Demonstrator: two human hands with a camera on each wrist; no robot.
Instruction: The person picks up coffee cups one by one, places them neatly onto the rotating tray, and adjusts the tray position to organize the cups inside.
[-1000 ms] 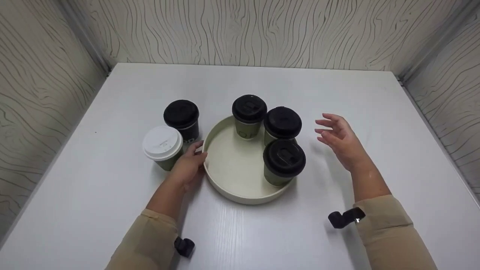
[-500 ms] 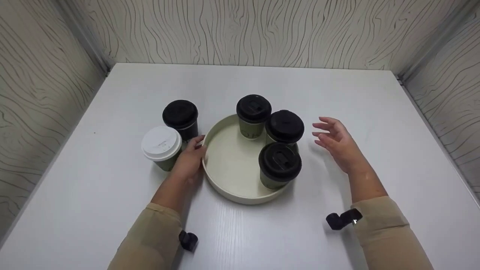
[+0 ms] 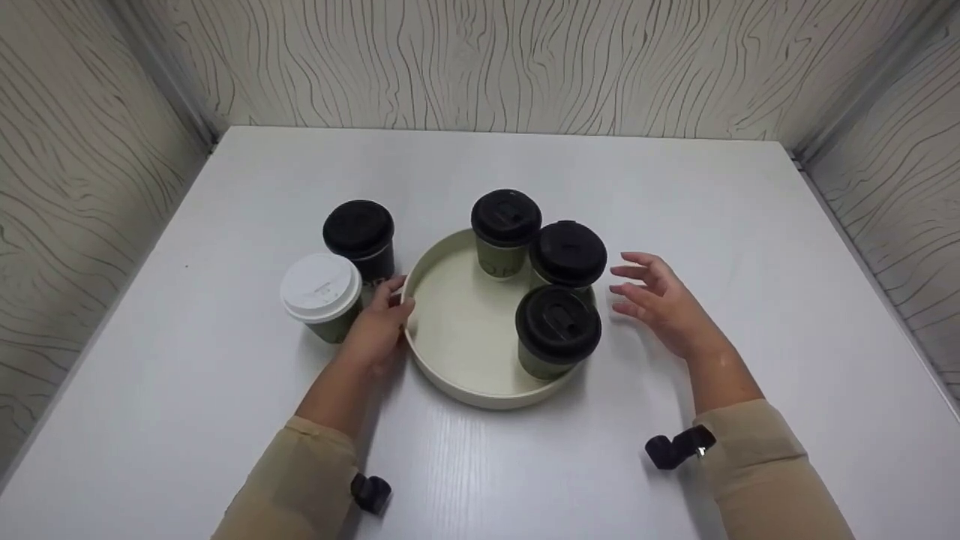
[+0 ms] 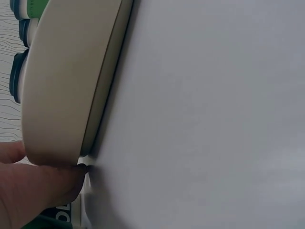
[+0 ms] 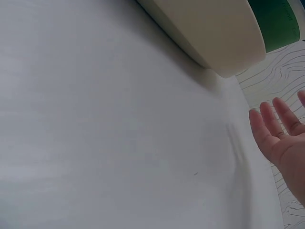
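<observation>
At the left edge of a round cream tray [image 3: 465, 337], my left hand [image 3: 375, 330] holds the rim with thumb and fingers. In the left wrist view its digits meet the tray's side wall [image 4: 66, 95]. Three black-lidded green paper coffee cups stand upright in the tray: one at the back [image 3: 504, 232], one at the right [image 3: 568, 259] and one at the front right [image 3: 557, 334]. My right hand [image 3: 664, 307] hovers right of the tray, fingers spread and holding nothing. The right wrist view shows its fingers [image 5: 281, 121] apart from the tray wall [image 5: 219, 33].
Left of the tray stand a white-lidded green cup [image 3: 322, 296] and a dark cup with a black lid [image 3: 360, 236], both close to my left hand. They stand on the white table [image 3: 480, 480]. A patterned wall [image 3: 480, 67] closes off the back.
The tray has turned slightly clockwise, carrying the back cup to the right and the front cup to the left. My right hand has come left and nearer to me, closer to the tray.
</observation>
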